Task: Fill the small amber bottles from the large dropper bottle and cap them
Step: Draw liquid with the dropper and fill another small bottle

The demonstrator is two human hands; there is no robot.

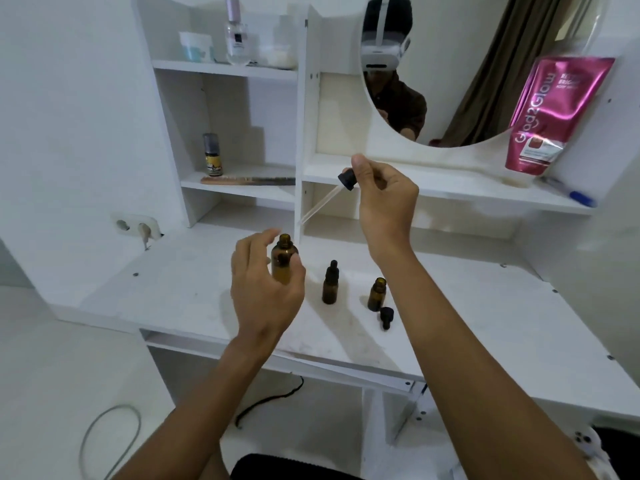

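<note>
Gripping the bottle (281, 252) with my left hand (263, 289), fingers (258, 244) curled round it. My right hand (384, 199) pinches the dropper (347, 180) above it.

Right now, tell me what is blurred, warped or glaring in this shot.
Head view: the wide lens bows the desk and shelf edges. Head view: the dropper is faint and smeared, while the big bottle looks fairly sharp. Head view: glare streaks the pink pouch; the top-shelf jar is soft.

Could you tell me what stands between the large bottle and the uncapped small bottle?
A capped small amber bottle stands there, in the head view.
</note>
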